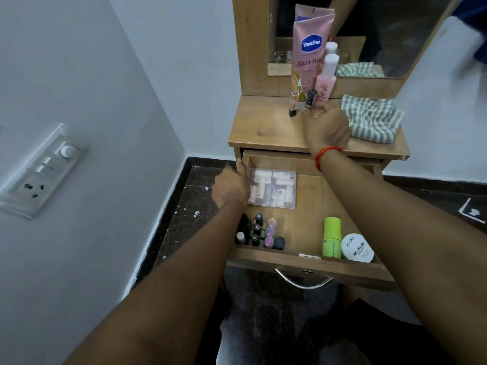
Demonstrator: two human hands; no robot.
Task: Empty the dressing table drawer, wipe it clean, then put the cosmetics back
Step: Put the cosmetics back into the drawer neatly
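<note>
The wooden drawer (pixel 311 262) is pulled out. It holds a clear plastic box (pixel 274 188) of small tubes, several nail polish bottles (pixel 259 231), a green tube (pixel 331 237) and a white nail polish remover jar (pixel 355 248). My left hand (pixel 232 185) grips the drawer's left wall beside the clear box. My right hand (pixel 326 127) is up on the tabletop (pixel 263 127), fingers closed at the base of a small dark-capped bottle (pixel 311 97). A pink Vaseline tube (pixel 309 54), a pink bottle (pixel 326 80) and an orange lipstick (pixel 293 104) stand there too.
A striped green and white cloth (pixel 371 119) lies on the right of the tabletop. A mirror (pixel 369 35) rises behind it. A grey wall with a switch panel (pixel 44 169) is on the left. Dark stone floor (pixel 189 206) lies beside the table.
</note>
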